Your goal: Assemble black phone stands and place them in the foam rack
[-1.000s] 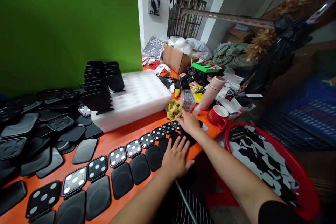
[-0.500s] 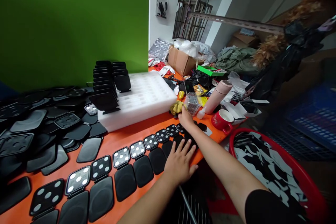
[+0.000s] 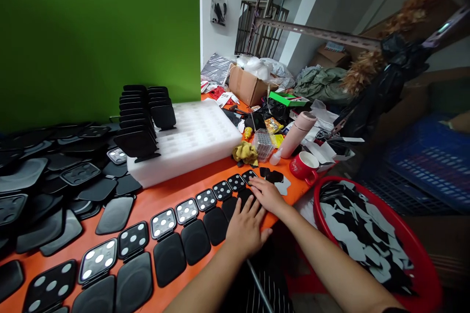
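Two hands: the left hand (image 3: 245, 227) lies flat with fingers spread on a plain black half at the row's far end. The right hand (image 3: 268, 194) rests open just beyond it, gripping nothing.
Row of cases (image 3: 163, 222): open, dotted halves behind and plain halves in front. Its long axis runs near-left to far-right along the orange worktop (image 3: 172, 191).
Beyond the hands: yellow cloth (image 3: 245, 153), red mug (image 3: 304, 165), white tray (image 3: 198, 137).
Right of the worktop: red basin (image 3: 426, 264).
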`<state>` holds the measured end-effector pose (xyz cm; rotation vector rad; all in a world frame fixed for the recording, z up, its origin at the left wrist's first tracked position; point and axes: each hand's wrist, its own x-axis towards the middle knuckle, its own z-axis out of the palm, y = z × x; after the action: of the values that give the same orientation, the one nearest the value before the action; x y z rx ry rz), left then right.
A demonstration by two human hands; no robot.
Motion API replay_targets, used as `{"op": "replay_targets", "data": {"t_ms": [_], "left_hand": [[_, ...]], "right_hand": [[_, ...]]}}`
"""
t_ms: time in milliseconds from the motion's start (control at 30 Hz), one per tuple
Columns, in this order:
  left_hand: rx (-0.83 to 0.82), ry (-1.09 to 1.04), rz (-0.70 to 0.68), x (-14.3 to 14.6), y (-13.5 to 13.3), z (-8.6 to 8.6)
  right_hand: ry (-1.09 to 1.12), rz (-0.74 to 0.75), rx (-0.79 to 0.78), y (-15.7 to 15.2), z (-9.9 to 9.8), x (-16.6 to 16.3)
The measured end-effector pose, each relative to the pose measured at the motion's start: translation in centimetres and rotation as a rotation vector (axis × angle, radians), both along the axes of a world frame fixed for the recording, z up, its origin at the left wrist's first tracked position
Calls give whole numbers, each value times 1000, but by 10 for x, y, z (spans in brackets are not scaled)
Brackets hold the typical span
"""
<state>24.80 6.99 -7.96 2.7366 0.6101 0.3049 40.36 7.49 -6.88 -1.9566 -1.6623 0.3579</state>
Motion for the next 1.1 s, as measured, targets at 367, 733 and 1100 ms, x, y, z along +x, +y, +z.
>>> {"op": "replay_targets", "data": {"t_ms": [367, 733, 1100], "left_hand": [[8, 5, -19, -1, 1, -2], [10, -11, -7, -2, 1, -3], [-6, 1, -1, -3, 1, -2]], "right_hand": [[437, -155, 157, 7, -13, 0], [1086, -513, 277, 54, 6, 84], [1197, -432, 335, 58, -2, 22]]}}
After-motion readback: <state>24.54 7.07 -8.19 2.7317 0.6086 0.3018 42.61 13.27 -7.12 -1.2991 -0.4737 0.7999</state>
